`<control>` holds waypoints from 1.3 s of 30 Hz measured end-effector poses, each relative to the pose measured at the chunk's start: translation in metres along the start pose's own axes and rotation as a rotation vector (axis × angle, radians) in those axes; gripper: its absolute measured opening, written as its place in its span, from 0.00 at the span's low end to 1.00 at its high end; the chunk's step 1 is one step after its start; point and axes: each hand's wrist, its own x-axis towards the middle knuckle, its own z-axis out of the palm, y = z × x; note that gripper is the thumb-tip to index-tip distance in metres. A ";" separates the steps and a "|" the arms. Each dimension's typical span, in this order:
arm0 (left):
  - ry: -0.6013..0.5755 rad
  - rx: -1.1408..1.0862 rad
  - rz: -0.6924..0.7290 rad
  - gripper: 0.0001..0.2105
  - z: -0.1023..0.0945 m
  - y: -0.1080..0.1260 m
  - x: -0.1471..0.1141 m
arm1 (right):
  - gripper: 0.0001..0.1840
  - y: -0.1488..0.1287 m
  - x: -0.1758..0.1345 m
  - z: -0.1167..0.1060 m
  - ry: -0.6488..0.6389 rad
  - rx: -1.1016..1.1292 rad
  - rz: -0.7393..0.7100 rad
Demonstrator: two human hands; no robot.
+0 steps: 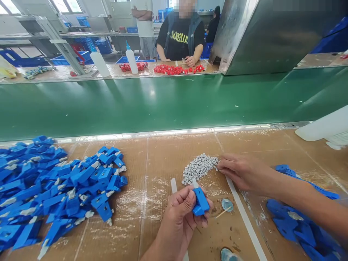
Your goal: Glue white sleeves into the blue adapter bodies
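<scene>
My left hand (181, 221) is closed around a blue plastic part (200, 202), a blocky piece with a small slot and a pale grey tip pointing away from me. Just beyond it lies a heap of small grey pieces (200, 166). At the heap's right edge, my right hand (240, 170) has its thumb and fingers pinched together; whatever is between the fingertips is hidden. Below the heap, a thin wooden stick (221, 212) rests against a small round dish (227, 205).
Many blue parts with grey tips (81, 177) are piled at left. More blue pieces (301, 224) lie under my right forearm. A white bottle (326, 127) lies at right. Beyond the green belt (152, 105), a person (181, 36) sits behind red parts (174, 69).
</scene>
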 end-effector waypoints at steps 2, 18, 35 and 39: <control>0.005 0.008 0.005 0.19 0.002 0.001 -0.001 | 0.11 -0.009 0.002 -0.008 0.006 0.057 0.031; 0.042 0.047 0.008 0.24 0.000 -0.006 -0.001 | 0.11 -0.070 -0.056 0.042 0.183 1.506 0.277; 0.005 0.136 0.021 0.24 0.000 -0.007 -0.001 | 0.08 -0.082 -0.052 0.036 0.244 1.319 0.366; -0.045 0.234 0.061 0.25 0.002 -0.009 -0.003 | 0.12 -0.088 -0.047 0.031 0.166 1.232 0.484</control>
